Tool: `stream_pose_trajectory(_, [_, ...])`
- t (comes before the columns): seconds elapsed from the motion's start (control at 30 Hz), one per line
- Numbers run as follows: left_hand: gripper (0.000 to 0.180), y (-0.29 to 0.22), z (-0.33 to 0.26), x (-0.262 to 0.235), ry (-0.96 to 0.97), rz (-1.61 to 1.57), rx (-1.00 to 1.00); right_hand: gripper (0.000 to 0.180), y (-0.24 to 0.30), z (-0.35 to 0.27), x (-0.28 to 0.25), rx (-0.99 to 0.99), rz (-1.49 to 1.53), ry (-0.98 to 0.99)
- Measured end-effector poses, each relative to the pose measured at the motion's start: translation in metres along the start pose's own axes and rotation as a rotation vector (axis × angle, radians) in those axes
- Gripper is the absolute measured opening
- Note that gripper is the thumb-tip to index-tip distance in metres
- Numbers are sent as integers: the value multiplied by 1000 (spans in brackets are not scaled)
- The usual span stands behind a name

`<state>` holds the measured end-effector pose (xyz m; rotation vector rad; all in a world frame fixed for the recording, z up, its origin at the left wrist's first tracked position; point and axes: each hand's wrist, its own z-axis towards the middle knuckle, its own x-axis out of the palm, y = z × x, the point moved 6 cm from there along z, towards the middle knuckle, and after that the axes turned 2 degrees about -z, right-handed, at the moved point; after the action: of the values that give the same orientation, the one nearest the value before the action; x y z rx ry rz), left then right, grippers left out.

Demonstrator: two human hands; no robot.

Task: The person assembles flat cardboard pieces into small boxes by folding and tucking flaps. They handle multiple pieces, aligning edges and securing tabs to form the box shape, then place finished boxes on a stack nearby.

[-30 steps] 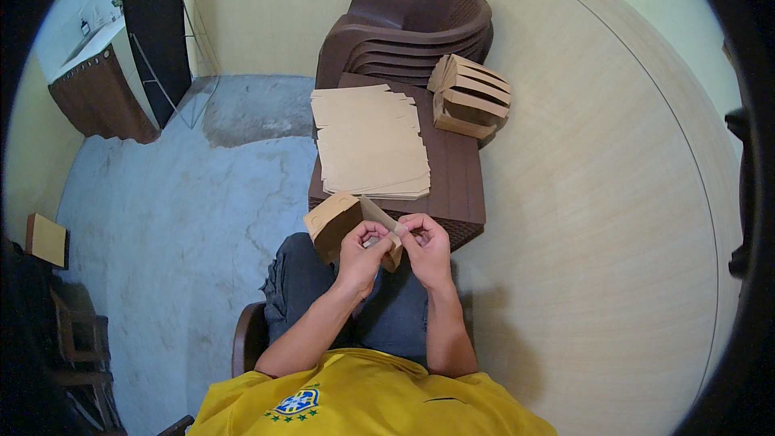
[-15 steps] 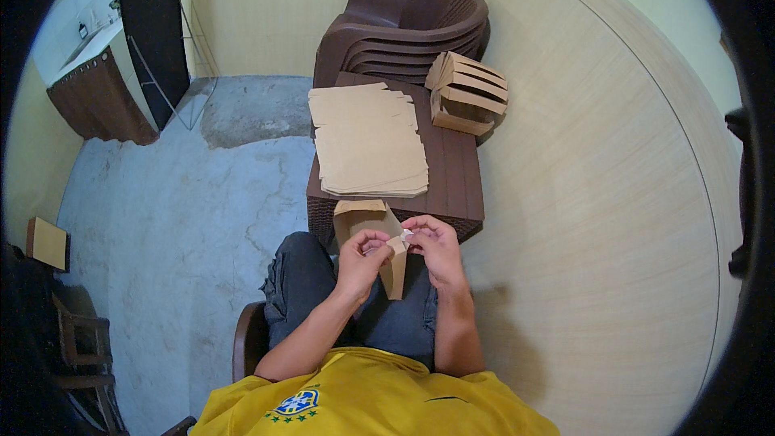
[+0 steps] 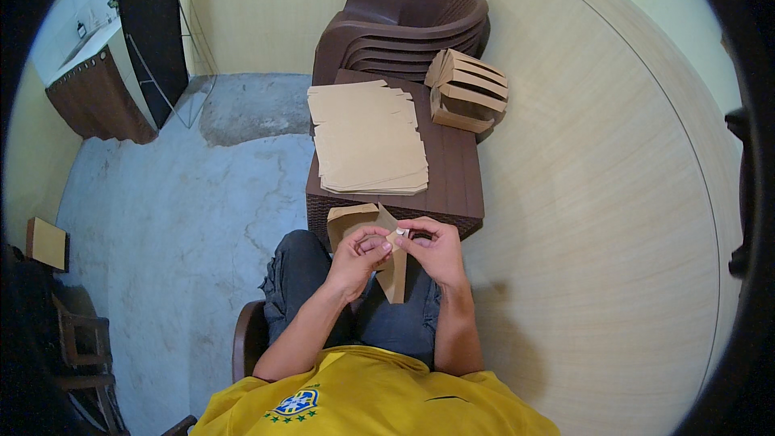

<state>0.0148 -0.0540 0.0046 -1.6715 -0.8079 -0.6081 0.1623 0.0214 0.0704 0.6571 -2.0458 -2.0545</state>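
A partly folded brown cardboard box (image 3: 392, 282) rests on my lap, its far end close to the table's front edge. My left hand (image 3: 355, 262) is closed, pinching a flap of this box between thumb and fingertips. Opposite it, my right hand (image 3: 433, 252) is closed too, thumb and fingertips pressed at the same flap. A small white piece (image 3: 401, 231) shows at the right fingertips; whether it is tape or paper I cannot tell. Both hands hide part of the box.
Ahead stands a brown table (image 3: 454, 169) bearing a stack of flat cardboard blanks (image 3: 371, 141). Several folded cardboard boxes (image 3: 468, 93) sit at its far right. Stacked brown chairs (image 3: 404, 28) are behind it. A wood-toned wall (image 3: 597, 194) rises on the right.
The box has tilted a little, its far end shifting slightly left. My right hand has turned over the flap, with its thumb nearer the left fingertips. The left hand stays pinched.
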Motion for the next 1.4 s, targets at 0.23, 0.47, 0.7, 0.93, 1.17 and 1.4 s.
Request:
stream_pose_trajectory(0.23, [25, 0, -2, 3, 59, -64, -45, 29, -1, -3, 3, 22, 152, -24])
stream_pose_trajectory(0.47, [25, 1, 1, 7, 134, -166, -23, 28, 0, -4, 3, 21, 187, -11])
stream_pose_trajectory(0.7, [22, -2, 2, -3, -109, -55, 39, 18, 2, -2, -1, -78, 64, -51])
stream_pose_trajectory(0.93, [24, 8, 4, -2, -173, -28, 24, 19, 12, -6, 2, -133, -184, -113])
stream_pose_trajectory(1.17, [21, 11, 2, -2, -278, -104, 36, 21, 15, -7, 3, -175, -233, -168])
stream_pose_trajectory(1.4, [18, 15, -1, 2, -266, -201, 14, 18, 5, -3, 6, -195, -209, -140])
